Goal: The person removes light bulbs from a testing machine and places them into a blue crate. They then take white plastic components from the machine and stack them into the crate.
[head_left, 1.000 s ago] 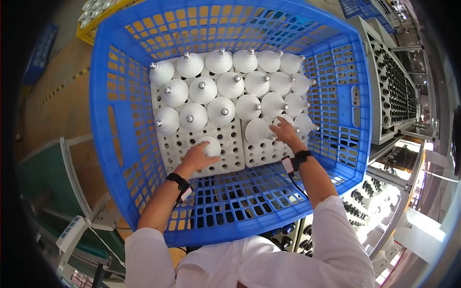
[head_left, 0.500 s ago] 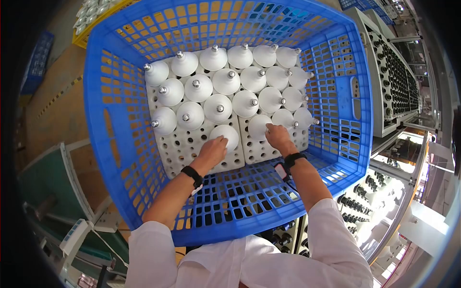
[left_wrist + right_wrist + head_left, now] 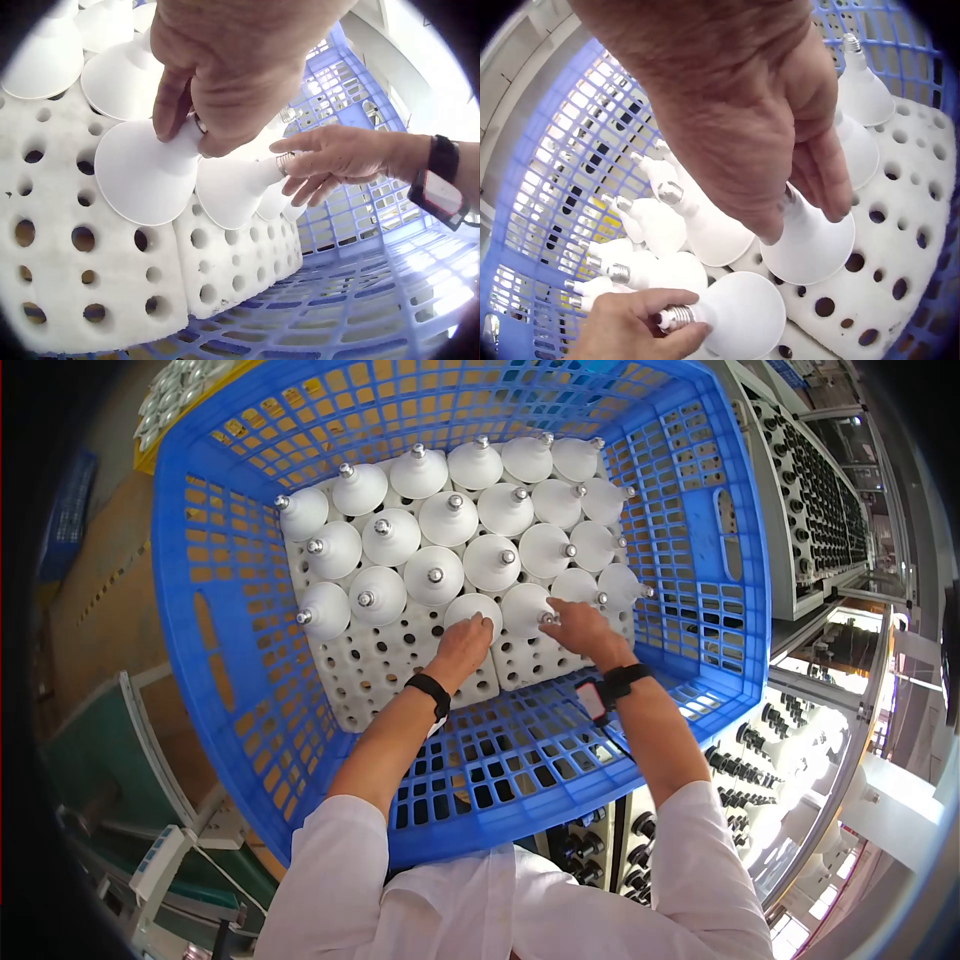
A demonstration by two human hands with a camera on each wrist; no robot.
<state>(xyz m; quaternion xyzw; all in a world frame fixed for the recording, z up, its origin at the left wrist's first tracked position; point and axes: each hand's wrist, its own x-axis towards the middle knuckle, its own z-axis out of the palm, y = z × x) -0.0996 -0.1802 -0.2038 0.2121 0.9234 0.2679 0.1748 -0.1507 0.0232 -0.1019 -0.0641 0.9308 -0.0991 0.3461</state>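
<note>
My left hand [image 3: 465,648] grips a white cone-shaped light bulb [image 3: 470,608] by its neck, close to the screw base. The bulb's wide face is down against the white foam tray [image 3: 52,259] with holes. Right beside it, the thumb and fingers of my right hand [image 3: 585,630] pinch a second bulb [image 3: 814,244] around its neck. The metal screw base [image 3: 283,162] shows beside the right fingers in the left wrist view. Rows of similar bulbs [image 3: 435,573] stand with bases up behind both hands.
A blue mesh crate [image 3: 730,600] surrounds the foam and bulbs with high walls. Bare foam [image 3: 375,670] with holes lies left of my left hand. A rack of dark fittings [image 3: 805,490] stands to the right, and a yellow crate [image 3: 150,450] is at the back left.
My left hand has moved its bulb rightward and away from me, beside the bulb at my right hand. My right hand has shifted left to that neighbouring bulb. The head view has shifted slightly.
</note>
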